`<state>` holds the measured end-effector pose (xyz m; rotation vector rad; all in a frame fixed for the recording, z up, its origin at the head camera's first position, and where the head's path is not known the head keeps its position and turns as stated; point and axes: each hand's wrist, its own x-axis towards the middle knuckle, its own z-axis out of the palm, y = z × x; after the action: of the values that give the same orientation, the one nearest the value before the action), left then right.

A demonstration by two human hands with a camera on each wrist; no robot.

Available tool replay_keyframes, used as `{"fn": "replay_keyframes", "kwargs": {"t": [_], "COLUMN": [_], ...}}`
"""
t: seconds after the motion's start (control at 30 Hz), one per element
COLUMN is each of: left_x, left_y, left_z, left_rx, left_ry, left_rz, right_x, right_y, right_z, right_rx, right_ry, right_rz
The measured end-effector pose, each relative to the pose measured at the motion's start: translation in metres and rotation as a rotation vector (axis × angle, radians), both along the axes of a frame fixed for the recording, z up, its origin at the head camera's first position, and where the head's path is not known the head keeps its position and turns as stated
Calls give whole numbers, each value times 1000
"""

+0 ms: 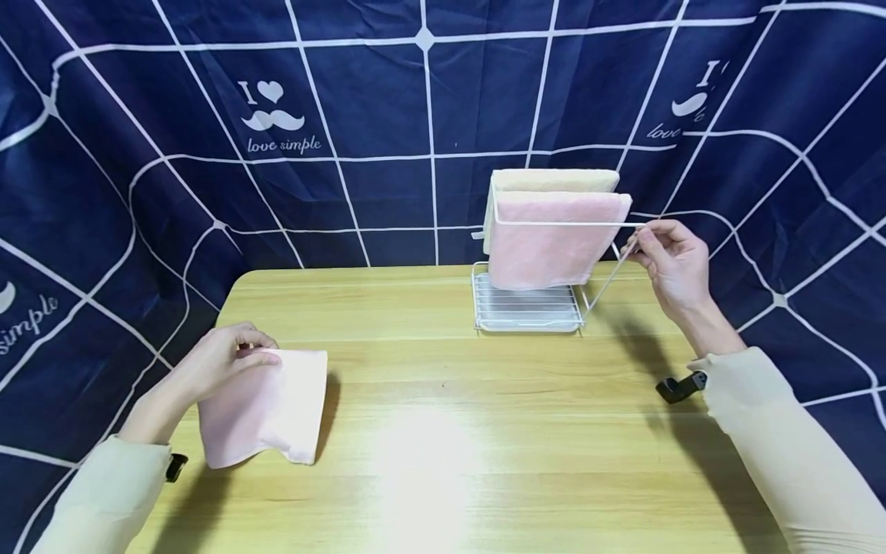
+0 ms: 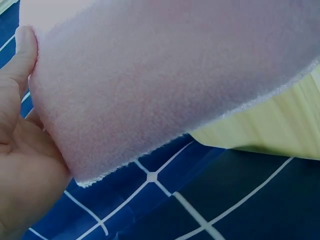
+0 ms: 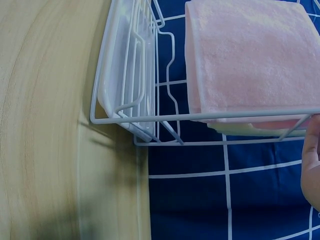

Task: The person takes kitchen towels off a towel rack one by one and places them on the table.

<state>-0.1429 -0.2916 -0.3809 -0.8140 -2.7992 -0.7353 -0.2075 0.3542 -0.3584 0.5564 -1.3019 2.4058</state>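
My left hand (image 1: pixel 224 358) pinches a pink cloth (image 1: pixel 266 408) by its top edge, and the cloth hangs over the left part of the table. In the left wrist view the thumb (image 2: pixel 26 52) lies against the cloth's edge. At the back right, my right hand (image 1: pixel 671 258) grips the upper right corner of a white wire rack (image 1: pixel 602 296). Over the rack's top bars hang a folded pink cloth (image 1: pixel 554 242) and, behind it, a cream cloth (image 1: pixel 554 181). The right wrist view shows only part of that hand (image 3: pixel 312 165), at the rack's bar.
A white tray (image 1: pixel 529 323) sits under wires at the rack's base, near the back edge of the wooden table (image 1: pixel 388 346). Dark blue fabric (image 1: pixel 374 92) with white lines surrounds the table behind and at both sides. Each wrist wears a black band (image 1: pixel 681 387).
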Motion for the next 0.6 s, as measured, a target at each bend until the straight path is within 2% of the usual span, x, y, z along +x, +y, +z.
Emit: {"fn": "replay_keyframes", "kwargs": {"t": [0.1, 0.3, 0.47, 0.6], "left_x": [-8, -20, -26, -32], "left_y": [1, 1, 1, 0], "left_z": [-4, -15, -23, -31], "left_rx": [18, 54, 52, 49], "left_ry": [-41, -81, -135, -152], "left_rz": [6, 25, 66, 82], "right_x": [0, 0, 0, 1], "right_y": [0, 0, 0, 0], "right_z": [1, 0, 0, 0], "right_rx": [3, 5, 9, 6], "right_ry": [0, 0, -5, -7], "right_rz": [-3, -2, -7, -9]}}
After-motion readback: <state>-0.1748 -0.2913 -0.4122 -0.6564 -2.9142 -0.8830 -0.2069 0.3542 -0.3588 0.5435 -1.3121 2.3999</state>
